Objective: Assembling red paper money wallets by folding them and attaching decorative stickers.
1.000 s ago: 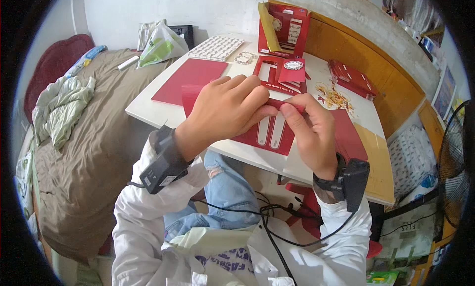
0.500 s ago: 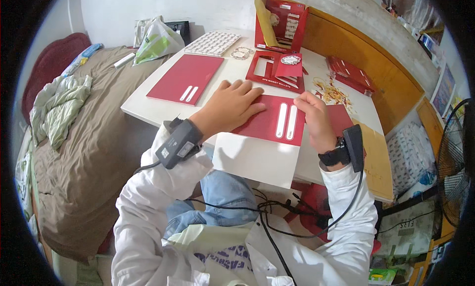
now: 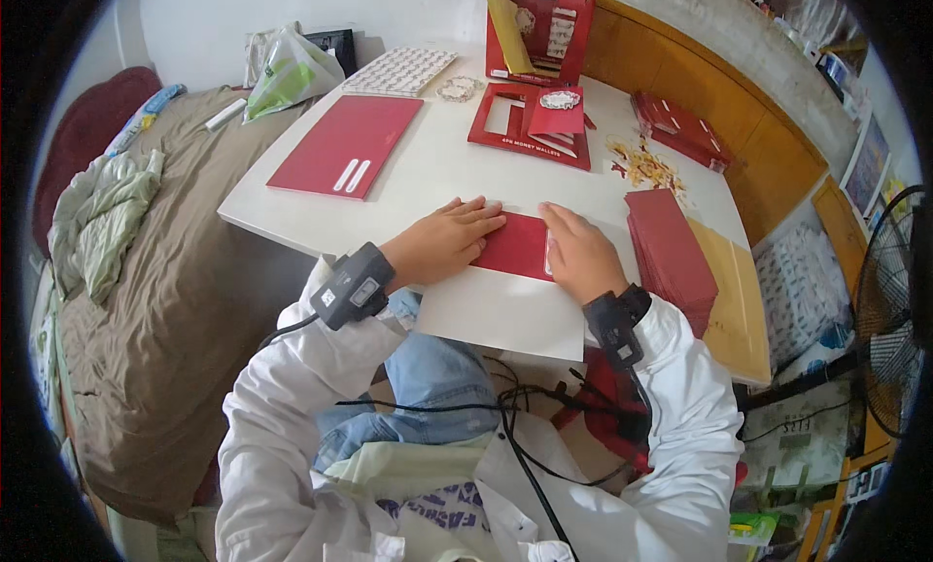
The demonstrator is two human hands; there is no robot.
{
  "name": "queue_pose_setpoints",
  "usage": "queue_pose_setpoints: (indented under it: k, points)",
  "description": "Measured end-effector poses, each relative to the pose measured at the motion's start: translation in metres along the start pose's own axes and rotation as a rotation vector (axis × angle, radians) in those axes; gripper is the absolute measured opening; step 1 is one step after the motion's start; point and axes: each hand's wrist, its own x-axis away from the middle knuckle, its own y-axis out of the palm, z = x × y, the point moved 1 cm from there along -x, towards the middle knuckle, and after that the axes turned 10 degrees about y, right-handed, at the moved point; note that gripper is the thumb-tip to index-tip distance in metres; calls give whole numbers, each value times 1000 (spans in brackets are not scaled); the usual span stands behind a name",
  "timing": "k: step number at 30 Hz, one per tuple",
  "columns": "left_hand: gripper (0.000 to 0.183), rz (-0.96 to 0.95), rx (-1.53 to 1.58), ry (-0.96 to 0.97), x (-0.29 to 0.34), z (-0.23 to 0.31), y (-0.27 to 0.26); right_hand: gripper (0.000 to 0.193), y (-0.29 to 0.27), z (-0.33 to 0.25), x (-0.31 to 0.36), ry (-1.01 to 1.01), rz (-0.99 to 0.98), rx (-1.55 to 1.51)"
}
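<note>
Between my hands lies a red card [image 3: 513, 245] joined to a white panel [image 3: 505, 314], which extends toward me over the table's front edge. My left hand [image 3: 445, 239] rests flat with fingers stretched over the card's left part. On its right end, my right hand [image 3: 581, 255] lies with straightened fingers, covering most of the white label strips. Neither hand grips anything visible. Just right of my right hand is a stack of red cards [image 3: 673, 259]. A separate red card [image 3: 345, 146] with two white strips lies to the left on the white table [image 3: 423, 178].
At the back stand a red box [image 3: 544, 27] and, before it, a red package [image 3: 510, 129] with an oval sticker [image 3: 561, 99]. A patterned sheet [image 3: 400, 71], paper scraps [image 3: 649, 168], red packs [image 3: 680, 129] and yellow paper [image 3: 739, 319] surround the workspace. A fan [image 3: 889, 319] stands at right.
My right hand has gone from pinching the card's right edge to lying flat across it, hiding the strips. My left hand stays on the card. The view has shifted slightly.
</note>
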Motion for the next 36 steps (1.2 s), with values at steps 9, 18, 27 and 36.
queue_pose_setpoints:
  k: [9, 18, 27, 36]
  points:
    - [60, -36, 19, 91, 0, 6, -3, 43, 7, -2, 4, -79, -18, -37]
    - [57, -54, 108, 163, -10, 5, -9, 44, 6, -3, 7, -145, -45, 47]
    - [43, 150, -133, 163, -6, 17, -10, 58, -6, -4, 10, -118, -250, 93]
    - [28, 138, -112, 449, 32, 28, -24, 32, -41, 7, 39, -270, -240, 26]
